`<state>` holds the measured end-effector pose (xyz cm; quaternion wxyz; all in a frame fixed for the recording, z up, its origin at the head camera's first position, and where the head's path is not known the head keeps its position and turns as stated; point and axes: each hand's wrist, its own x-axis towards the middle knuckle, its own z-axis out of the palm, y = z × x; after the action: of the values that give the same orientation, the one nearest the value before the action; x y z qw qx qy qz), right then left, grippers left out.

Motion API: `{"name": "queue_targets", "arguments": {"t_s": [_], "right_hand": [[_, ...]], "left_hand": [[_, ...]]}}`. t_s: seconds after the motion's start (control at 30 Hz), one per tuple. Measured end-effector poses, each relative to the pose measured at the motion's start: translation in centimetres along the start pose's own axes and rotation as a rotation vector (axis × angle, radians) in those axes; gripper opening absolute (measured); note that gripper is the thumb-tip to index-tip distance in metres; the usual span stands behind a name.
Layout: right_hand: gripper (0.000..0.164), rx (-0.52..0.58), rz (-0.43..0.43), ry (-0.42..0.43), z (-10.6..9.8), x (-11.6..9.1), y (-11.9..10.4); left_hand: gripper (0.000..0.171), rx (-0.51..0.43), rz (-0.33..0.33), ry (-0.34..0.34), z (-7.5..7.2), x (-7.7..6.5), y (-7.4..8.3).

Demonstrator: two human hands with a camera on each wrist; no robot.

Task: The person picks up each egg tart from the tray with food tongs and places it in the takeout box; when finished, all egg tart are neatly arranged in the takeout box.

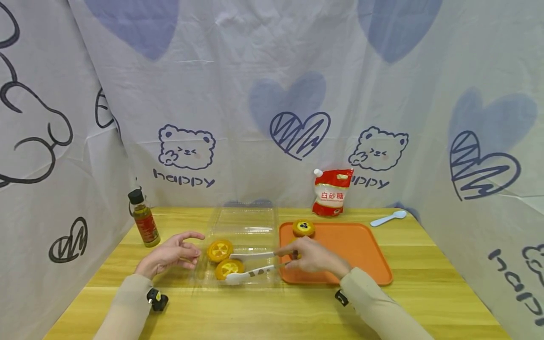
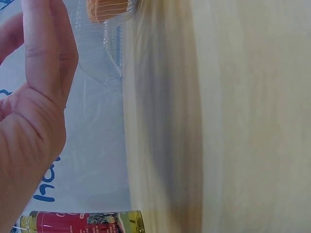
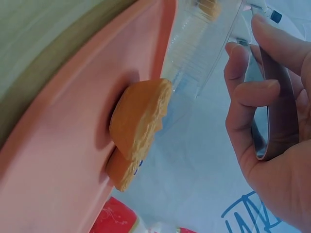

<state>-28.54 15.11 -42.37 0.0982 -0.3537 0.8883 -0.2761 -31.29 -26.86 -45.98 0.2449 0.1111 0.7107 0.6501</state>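
My right hand point(image 1: 313, 256) grips a pair of tongs point(image 1: 239, 277) with white tips and a metal handle point(image 3: 283, 121). The spread tips reach left over a clear plastic box point(image 1: 244, 221) whose lid is raised. Inside the box sit two yellow-topped tarts, a rear tart point(image 1: 219, 250) and a front tart point(image 1: 229, 268); the lower tip overlaps the front one in the head view. At the box's left side is my left hand point(image 1: 175, 254), fingers relaxed and holding nothing. On the orange tray point(image 1: 352, 252), a tart with dark dots point(image 1: 303, 228) lies beside another tart point(image 3: 141, 116), mostly hidden by my right hand in the head view.
A bottle point(image 1: 145, 222) with a black cap and red label stands at the left. Behind the tray is a red and white sugar pouch point(image 1: 333, 192). A white spoon point(image 1: 388, 218) lies at the back right. Printed cloth point(image 1: 238, 104) encloses the wooden table point(image 1: 238, 316).
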Motion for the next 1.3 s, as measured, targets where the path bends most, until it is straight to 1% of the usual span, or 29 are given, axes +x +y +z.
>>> {"name": "queue_targets", "arguments": {"t_s": [0.13, 0.37, 0.6, 0.7, 0.87, 1.1, 1.3], "right_hand": [[0.038, -0.014, -0.021, 0.008, 0.3, 0.2, 0.1], [0.036, -0.033, -0.036, 0.014, 0.6, 0.8, -0.4], [0.039, -0.059, -0.037, 0.007, 1.0, 1.3, -0.5], [0.042, -0.027, -0.023, -0.005, 0.9, 1.3, -0.3], [0.046, 0.074, 0.005, -0.037, 0.4, 1.2, 0.0], [0.047, 0.106, -0.001, -0.053, -0.6, 1.0, 0.4], [0.047, 0.123, 0.036, -0.072, -1.4, 0.7, 0.9]], "left_hand": [[0.063, 0.007, 0.002, -0.001, 0.0, -0.1, 0.1], [0.063, 0.013, 0.001, 0.0, 0.0, -0.1, 0.0], [0.063, 0.013, 0.003, -0.005, 0.1, -0.1, -0.1], [0.062, 0.01, 0.006, -0.007, 0.1, -0.1, -0.1], [0.062, 0.009, 0.01, -0.005, 0.0, -0.1, -0.1], [0.062, -0.002, 0.023, -0.01, 0.0, 0.0, -0.2], [0.063, -0.009, 0.028, -0.011, 0.0, 0.0, -0.2]]}}
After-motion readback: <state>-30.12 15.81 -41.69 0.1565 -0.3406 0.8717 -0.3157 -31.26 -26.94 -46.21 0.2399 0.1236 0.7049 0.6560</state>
